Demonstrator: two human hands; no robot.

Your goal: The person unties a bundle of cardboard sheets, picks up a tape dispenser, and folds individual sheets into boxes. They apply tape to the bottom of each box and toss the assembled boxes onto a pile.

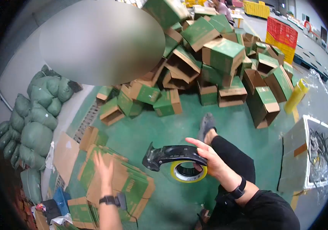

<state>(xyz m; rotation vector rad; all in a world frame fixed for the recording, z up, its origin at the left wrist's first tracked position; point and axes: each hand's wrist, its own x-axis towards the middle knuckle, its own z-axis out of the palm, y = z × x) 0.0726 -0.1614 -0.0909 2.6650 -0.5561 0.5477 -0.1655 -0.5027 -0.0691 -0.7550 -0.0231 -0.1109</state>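
Black tape dispenser (177, 153) with yellow-edged roll (177, 178), gripped in the right hand (214, 161) above green floor (167, 130)
Print on flattened cartons (138, 184) left of the dispenser cannot be read; over them the left hand (104, 173) is spread wide, contact unclear; beyond the dispenser formed cartons (223, 53) are heaped, at its far left sacks (37, 134), at its right a foam box (294, 168)

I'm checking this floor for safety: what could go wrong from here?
The tape dispenser in the right hand has a pointed end that might scratch someone. The jumbled boxes look loosely heaped and could topple. The flattened cartons near the left hand may slide if leaned on.
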